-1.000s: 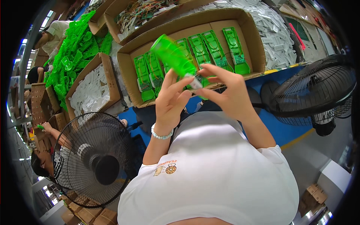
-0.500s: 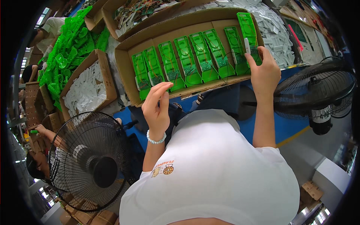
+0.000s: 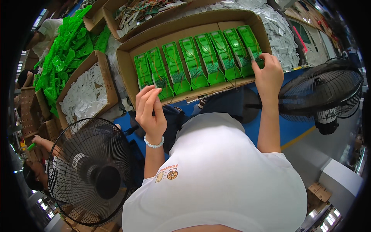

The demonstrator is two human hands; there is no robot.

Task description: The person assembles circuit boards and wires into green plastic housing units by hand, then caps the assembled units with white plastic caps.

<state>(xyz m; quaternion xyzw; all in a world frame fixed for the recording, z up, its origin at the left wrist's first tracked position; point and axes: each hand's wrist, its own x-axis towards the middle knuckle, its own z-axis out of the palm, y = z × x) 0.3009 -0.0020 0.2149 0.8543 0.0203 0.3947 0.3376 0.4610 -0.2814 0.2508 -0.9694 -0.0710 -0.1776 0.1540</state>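
A row of several green plastic housings stands leaning in a shallow cardboard box, each with a small circuit board and thin red and black wires inside. My right hand grips the lower end of the rightmost green housing, thumb on one side and fingers on the other. By that thumb shows a small white strip. At the box's front left corner, my left hand has its fingers curled together beside the leftmost housing. What those fingertips hold, if anything, is hidden.
Green plastic parts pile up at the left, beside a carton of white parts. More white pieces lie to the right. Black fans stand at the left and right. A co-worker's arm shows at far left.
My right hand has brought the rightmost housing down and left, closer to the row. My left hand has slid left along the box's front edge.
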